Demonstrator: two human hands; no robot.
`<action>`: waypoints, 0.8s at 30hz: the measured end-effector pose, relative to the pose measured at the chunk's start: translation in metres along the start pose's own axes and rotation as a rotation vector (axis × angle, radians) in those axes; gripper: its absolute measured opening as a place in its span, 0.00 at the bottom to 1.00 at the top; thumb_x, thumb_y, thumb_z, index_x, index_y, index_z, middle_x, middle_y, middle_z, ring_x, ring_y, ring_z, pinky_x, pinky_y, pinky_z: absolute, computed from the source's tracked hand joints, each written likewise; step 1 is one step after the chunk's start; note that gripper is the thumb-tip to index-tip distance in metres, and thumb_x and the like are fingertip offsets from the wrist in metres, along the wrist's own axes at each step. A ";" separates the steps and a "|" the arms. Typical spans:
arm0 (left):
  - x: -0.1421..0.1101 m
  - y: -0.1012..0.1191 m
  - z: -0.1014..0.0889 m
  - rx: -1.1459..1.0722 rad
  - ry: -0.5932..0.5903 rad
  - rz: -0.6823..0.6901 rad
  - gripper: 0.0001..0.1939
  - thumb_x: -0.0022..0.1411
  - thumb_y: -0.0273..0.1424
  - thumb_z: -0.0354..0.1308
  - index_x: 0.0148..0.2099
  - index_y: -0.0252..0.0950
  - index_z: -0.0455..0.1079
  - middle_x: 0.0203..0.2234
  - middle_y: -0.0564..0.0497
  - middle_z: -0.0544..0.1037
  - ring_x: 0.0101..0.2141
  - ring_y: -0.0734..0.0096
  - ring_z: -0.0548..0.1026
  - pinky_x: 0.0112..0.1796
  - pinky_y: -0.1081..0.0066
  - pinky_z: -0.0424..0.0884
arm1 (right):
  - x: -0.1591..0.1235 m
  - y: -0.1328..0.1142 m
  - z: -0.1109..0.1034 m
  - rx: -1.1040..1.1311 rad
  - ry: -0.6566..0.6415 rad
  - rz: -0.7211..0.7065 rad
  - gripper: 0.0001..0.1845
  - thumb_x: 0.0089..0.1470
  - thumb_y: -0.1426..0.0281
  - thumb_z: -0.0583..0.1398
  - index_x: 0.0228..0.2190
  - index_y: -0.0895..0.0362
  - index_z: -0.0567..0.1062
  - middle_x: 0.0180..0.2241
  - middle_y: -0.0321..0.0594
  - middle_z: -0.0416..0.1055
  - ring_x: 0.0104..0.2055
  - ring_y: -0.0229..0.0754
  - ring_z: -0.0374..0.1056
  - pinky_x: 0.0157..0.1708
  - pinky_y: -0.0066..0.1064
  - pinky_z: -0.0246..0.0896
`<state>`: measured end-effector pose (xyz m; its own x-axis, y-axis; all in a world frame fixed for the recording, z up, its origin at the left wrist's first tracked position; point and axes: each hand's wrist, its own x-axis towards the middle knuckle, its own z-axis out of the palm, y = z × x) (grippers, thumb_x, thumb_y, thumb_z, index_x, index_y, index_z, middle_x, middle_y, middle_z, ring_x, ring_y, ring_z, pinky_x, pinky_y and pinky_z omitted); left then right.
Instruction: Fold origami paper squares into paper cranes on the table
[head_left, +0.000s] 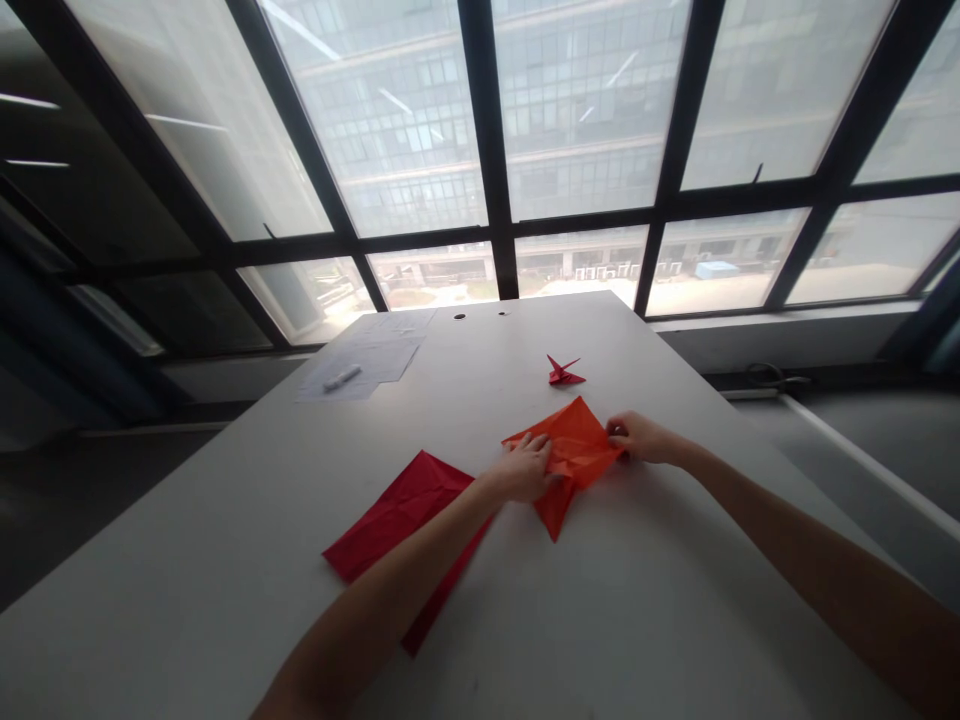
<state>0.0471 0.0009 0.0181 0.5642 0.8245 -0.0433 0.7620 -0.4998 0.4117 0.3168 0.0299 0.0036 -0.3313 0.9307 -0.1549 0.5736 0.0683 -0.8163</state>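
Note:
A creased sheet of orange origami paper [579, 437] lies on the table, partly folded, with one pointed flap toward me. My left hand [527, 468] rests on its left part, fingers laid out over the paper. At the right corner, my right hand [636, 438] has its thumb and fingers pinched on the paper's edge. A larger creased red paper [405, 510] lies to the left, partly hidden under my left forearm. Beyond the orange sheet sits a small folded red paper crane [562, 372].
The white table [247, 560] stretches toward large black-framed windows [491, 150]. At its far left are printed sheets [375, 350] with a white rolled or tube-like item [342, 378] on them. A dark cable [776, 376] lies beyond the table on the right.

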 end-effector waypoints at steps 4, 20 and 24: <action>0.001 -0.010 -0.002 0.110 -0.239 0.053 0.47 0.60 0.56 0.49 0.71 0.36 0.38 0.69 0.38 0.37 0.68 0.45 0.36 0.61 0.40 0.35 | -0.001 0.014 -0.007 -0.170 0.124 -0.077 0.06 0.50 0.72 0.57 0.27 0.60 0.74 0.23 0.40 0.74 0.25 0.40 0.68 0.25 0.28 0.59; 0.005 -0.012 -0.002 0.147 -0.296 0.131 0.68 0.45 0.60 0.62 0.71 0.33 0.26 0.69 0.35 0.29 0.67 0.45 0.27 0.62 0.42 0.29 | -0.033 -0.023 0.060 -0.624 -0.113 -0.396 0.42 0.58 0.48 0.53 0.67 0.47 0.46 0.70 0.41 0.38 0.71 0.56 0.33 0.67 0.49 0.31; -0.017 -0.028 -0.040 0.107 -0.132 0.118 0.43 0.62 0.53 0.51 0.71 0.41 0.40 0.70 0.42 0.39 0.68 0.52 0.37 0.63 0.46 0.39 | -0.035 -0.011 0.058 -0.650 -0.081 -0.343 0.42 0.59 0.45 0.50 0.67 0.46 0.43 0.70 0.40 0.35 0.71 0.58 0.28 0.66 0.53 0.28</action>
<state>0.0038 0.0115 0.0441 0.6830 0.7202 -0.1218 0.7136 -0.6223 0.3219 0.2788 -0.0247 -0.0139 -0.6114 0.7912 -0.0115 0.7476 0.5728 -0.3361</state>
